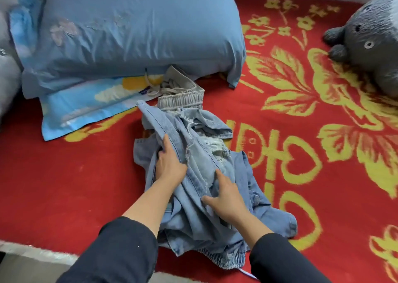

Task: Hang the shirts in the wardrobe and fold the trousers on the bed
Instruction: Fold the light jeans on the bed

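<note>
A crumpled heap of light-blue denim trousers (193,196) lies on the red bed cover (64,185) in front of me. A paler grey pair with an elastic waistband and drawstring (181,98) sticks out at the far end of the heap. My left hand (170,164) grips a fold of denim on the heap's left side, fingertips tucked into the cloth. My right hand (226,196) lies on top of the heap with fingers spread, pressing the denim down. Both arms wear dark sleeves.
A large blue pillow (129,30) lies on a patterned blue pillowcase (86,106) at the back left. A grey plush toy (366,39) sits at the far right. The bed's near edge (32,250) runs along the bottom left.
</note>
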Demonstrator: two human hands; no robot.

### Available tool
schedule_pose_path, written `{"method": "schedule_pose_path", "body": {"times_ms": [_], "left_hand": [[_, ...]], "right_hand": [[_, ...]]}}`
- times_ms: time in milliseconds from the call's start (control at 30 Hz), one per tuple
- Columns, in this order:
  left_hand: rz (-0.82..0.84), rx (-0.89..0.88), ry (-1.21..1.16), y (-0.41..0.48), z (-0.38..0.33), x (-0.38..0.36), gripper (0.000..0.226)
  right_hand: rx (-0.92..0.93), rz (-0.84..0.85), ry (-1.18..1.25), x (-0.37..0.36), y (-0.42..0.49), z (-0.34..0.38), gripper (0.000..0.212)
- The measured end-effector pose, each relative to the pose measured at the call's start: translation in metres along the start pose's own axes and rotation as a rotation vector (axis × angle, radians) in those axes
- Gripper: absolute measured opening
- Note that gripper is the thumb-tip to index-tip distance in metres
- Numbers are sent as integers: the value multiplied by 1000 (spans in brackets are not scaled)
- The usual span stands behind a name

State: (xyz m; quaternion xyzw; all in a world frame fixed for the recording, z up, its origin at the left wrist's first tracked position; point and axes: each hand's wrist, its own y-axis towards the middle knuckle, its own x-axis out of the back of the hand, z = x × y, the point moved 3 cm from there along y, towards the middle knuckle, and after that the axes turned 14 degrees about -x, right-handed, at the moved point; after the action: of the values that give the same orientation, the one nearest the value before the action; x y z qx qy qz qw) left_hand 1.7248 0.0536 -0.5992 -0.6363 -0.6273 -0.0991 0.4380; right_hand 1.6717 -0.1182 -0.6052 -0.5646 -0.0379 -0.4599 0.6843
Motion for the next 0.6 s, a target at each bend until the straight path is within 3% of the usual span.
{"method": "schedule_pose_path", "body": {"times_ms": [100,167,300,433,533,600], "left_hand": [[-18,-21,-82,-3,9,2,78],[7,-8,-152,-6,16,6,65],[122,1,-398,-22,30,19,46],[92,71,-505,-42,42,38,26],[2,212,-534,-54,54,47,22],[84,308,-531,-71,52,50,28]], "right_hand": [[-80,61,293,1,12,8,95],[-162,114,494,4,17,15,84],[-144,92,288,6,17,24,15],[-98,108,409,14,-4,33,19],[-208,-21,750,43,-8,31,18],[-298,-77,1057,72,-11,20,17]]}}
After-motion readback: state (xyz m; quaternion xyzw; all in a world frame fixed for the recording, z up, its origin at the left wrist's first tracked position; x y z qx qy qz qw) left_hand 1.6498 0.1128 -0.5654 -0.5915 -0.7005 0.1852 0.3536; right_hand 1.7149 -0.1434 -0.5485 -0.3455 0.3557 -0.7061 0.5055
